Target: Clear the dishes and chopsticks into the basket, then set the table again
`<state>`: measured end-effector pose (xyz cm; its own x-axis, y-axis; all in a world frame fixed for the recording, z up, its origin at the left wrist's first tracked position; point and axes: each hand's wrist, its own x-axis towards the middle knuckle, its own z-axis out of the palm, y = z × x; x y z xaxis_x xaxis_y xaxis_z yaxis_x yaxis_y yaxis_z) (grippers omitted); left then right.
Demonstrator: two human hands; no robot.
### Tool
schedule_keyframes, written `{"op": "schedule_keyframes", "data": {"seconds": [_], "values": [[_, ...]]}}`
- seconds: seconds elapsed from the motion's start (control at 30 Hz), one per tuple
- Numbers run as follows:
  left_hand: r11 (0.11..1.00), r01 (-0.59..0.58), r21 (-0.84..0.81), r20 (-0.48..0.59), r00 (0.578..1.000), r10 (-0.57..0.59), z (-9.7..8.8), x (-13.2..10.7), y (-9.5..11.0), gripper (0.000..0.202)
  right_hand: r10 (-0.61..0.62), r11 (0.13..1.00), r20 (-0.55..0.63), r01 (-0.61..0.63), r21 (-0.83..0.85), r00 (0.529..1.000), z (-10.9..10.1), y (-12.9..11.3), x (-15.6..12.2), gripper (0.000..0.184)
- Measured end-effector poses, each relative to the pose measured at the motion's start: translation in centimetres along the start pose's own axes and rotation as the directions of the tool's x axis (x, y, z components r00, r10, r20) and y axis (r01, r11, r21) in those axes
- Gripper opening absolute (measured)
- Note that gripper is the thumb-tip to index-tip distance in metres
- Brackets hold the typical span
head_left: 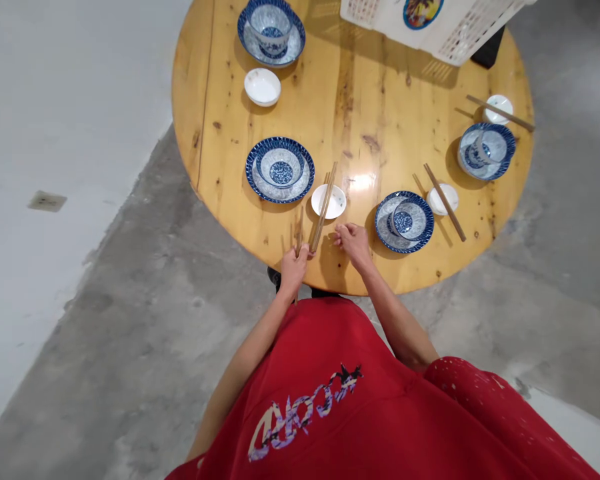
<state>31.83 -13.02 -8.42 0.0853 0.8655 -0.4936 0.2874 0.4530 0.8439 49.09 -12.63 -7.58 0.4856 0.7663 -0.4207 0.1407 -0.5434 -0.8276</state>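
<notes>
My left hand (294, 265) is closed around chopsticks (299, 230) at the table's near edge. Just right of it, another pair of chopsticks (325, 207) rests across a small white dish (336, 203), with its near ends close to my left fingers. My right hand (353, 243) hovers at the near edge, right of that dish, fingers curled in; whether anything small is between them I cannot make out. A blue-and-white bowl on a plate (280, 171) sits left of the dish. Another plate (399, 247) with a bowl and a clear glass on it stands right of my right hand.
The round wooden table (355, 133) also carries a white plastic basket (380, 20) at the back. A stacked setting (271, 33) and a white dish (263, 87) are at far left. At right are chopsticks across dishes (444, 200) and another setting (486, 152). A wall (55, 100) stands left.
</notes>
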Motion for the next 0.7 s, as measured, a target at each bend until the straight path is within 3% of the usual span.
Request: {"op": "schedule_keyframes", "data": {"seconds": [0.1,0.23,0.47,0.57,0.7], "values": [[0.999,0.021,-0.040,-0.070,0.997,-0.024,-1.7,-0.6,-0.1,0.043,-0.002,0.999,-0.015,0.003,0.054,1.000,-1.3,0.4,-0.7,0.030],[1.000,-0.013,-0.027,-0.140,0.990,0.009,-3.7,-1.7,0.9,0.039,-0.106,0.990,0.010,0.104,0.098,0.994,-2.2,-0.3,-2.4,0.029],[0.975,-0.210,0.073,-0.061,0.975,0.215,-3.1,-4.2,4.2,0.037,-0.246,0.965,0.144,0.228,0.128,0.959,-1.2,-4.6,-4.8,0.030],[0.958,-0.266,0.110,-0.033,0.962,0.271,-2.5,-5.0,4.5,0.038,-0.319,0.947,0.153,0.321,0.017,0.935,-0.9,-5.3,-3.9,0.029],[0.970,-0.197,0.142,-0.083,0.974,0.210,-2.3,-5.8,3.7,0.037,-0.367,0.864,0.084,0.373,-0.338,0.926,-1.4,-5.8,-0.8,0.024]]}}
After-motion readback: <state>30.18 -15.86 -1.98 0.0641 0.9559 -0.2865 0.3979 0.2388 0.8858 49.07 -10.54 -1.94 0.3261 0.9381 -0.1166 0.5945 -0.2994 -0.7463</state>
